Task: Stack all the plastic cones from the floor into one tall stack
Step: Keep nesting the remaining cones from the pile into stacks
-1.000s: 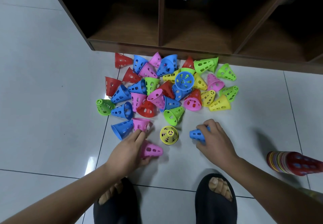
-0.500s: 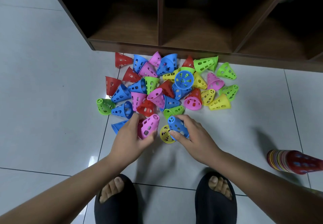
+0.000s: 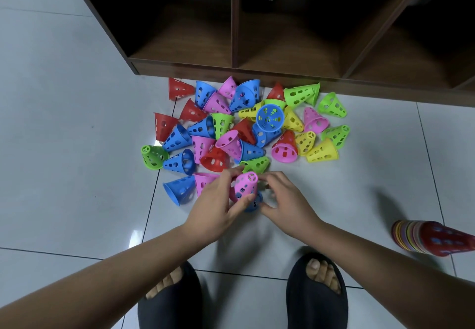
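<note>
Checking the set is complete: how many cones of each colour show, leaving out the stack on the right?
red cones: 7
blue cones: 10
pink cones: 8
green cones: 7
yellow cones: 4
Total: 36, including the pink-over-blue pair between left hand and right hand; nested cones may hide more.

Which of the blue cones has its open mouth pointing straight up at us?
The blue perforated plastic cone resting on top, mid-heap: its round rim and inside show. The other blue ones lie sideways.
</note>
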